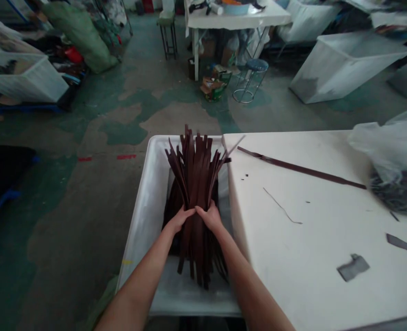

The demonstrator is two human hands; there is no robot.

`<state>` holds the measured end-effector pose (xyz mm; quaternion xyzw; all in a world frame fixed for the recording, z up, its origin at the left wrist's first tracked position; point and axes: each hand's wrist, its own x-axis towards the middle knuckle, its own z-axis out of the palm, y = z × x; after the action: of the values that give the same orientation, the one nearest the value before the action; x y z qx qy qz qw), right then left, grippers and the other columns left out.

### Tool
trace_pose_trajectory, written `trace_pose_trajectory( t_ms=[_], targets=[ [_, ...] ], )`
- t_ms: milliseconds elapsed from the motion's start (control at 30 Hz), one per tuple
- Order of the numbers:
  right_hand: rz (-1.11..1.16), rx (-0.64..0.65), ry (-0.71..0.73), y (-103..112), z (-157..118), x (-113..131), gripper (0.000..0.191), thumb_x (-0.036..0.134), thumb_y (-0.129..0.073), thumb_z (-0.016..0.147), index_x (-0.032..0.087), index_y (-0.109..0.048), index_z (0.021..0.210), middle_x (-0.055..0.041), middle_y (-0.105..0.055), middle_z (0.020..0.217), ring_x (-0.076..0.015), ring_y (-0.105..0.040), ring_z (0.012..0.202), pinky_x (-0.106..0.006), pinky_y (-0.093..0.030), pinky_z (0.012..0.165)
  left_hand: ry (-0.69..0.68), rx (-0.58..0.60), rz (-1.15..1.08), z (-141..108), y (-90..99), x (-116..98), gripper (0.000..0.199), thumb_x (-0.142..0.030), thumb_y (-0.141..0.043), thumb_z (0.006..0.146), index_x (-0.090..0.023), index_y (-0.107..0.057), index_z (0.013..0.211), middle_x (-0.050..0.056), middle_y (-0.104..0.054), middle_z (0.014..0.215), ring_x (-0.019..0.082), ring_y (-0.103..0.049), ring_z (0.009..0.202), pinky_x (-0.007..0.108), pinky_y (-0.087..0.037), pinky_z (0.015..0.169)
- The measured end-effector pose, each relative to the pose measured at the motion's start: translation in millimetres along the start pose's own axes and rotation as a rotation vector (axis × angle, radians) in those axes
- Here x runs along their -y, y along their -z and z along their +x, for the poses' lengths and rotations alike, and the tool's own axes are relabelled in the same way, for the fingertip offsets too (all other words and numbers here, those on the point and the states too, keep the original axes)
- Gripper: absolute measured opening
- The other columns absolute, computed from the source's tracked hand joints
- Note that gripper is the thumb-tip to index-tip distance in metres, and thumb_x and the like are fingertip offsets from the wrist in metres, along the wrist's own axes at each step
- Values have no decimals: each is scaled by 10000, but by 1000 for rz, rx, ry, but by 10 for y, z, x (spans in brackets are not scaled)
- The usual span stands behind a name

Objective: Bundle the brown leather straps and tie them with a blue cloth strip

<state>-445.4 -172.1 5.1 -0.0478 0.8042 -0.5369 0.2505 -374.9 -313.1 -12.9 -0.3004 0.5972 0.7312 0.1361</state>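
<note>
A thick bundle of dark brown strips (197,179) spreads out at both ends, above a white plastic bin (141,207). My left hand (182,218) grips the bundle from its left side, and my right hand (210,217) grips it from the right. The thumbs nearly meet across the front of the bundle; the other fingers are hidden behind it. More dark brown material (172,202) lies in the bin beneath.
Beside the bin on the right stands a white table (293,248) with a long brown strip (303,170), a grey scrap (353,267) and a clear plastic bag (396,161). Stools, a far table (238,20) and white bins (341,69) stand beyond.
</note>
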Motion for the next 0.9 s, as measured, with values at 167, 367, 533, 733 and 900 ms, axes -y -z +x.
trace_pose_trajectory(
  t_ms=[167, 367, 533, 733, 900],
  targets=[
    [-144, 83, -262, -421, 52, -933, 686, 205, -692, 700, 25, -489, 1330, -266, -516, 1350, -367, -484, 1291, -538, -353, 1118, 272, -109, 226, 324, -39, 980, 618, -307, -667, 816, -134, -475, 1378, 182, -658, 1293, 297, -655, 1147, 407, -564, 903],
    [-202, 164, -299, -679, -42, -1350, 627, 200, -604, 803, 39, -465, 1392, -225, -441, 1444, -302, -403, 1379, -433, -342, 1158, 303, -272, 457, 631, -26, 1491, 525, -145, -524, 877, -67, -457, 1391, 200, -524, 1457, 255, -485, 1373, 320, -380, 1127],
    [-203, 83, -235, -814, -134, -1124, 561, 199, -558, 834, 38, -489, 1366, -236, -416, 1447, -338, -374, 1388, -479, -289, 1183, 280, -283, 588, 673, 100, 1627, 511, -222, -574, 873, -66, -506, 1355, 209, -604, 1367, 295, -567, 1289, 348, -414, 1088],
    [-185, -434, 500, 254, -157, 359, 507, 342, -464, 964, 192, -409, 1445, -112, -288, 1557, -246, -296, 1442, -456, -273, 1199, 189, -297, 615, 583, 234, 1536, 534, -237, -511, 907, -123, -442, 1424, 162, -562, 1434, 275, -520, 1342, 353, -400, 1106],
    [-549, -817, 664, 1766, 490, 1020, 597, 354, -518, 929, 35, -439, 1428, -221, -248, 1557, -330, -234, 1454, -519, -217, 1174, 241, -427, 549, 688, 224, 1339, 522, -218, -429, 936, 1, -420, 1410, 256, -518, 1441, 306, -479, 1373, 398, -356, 1147]
  ],
)
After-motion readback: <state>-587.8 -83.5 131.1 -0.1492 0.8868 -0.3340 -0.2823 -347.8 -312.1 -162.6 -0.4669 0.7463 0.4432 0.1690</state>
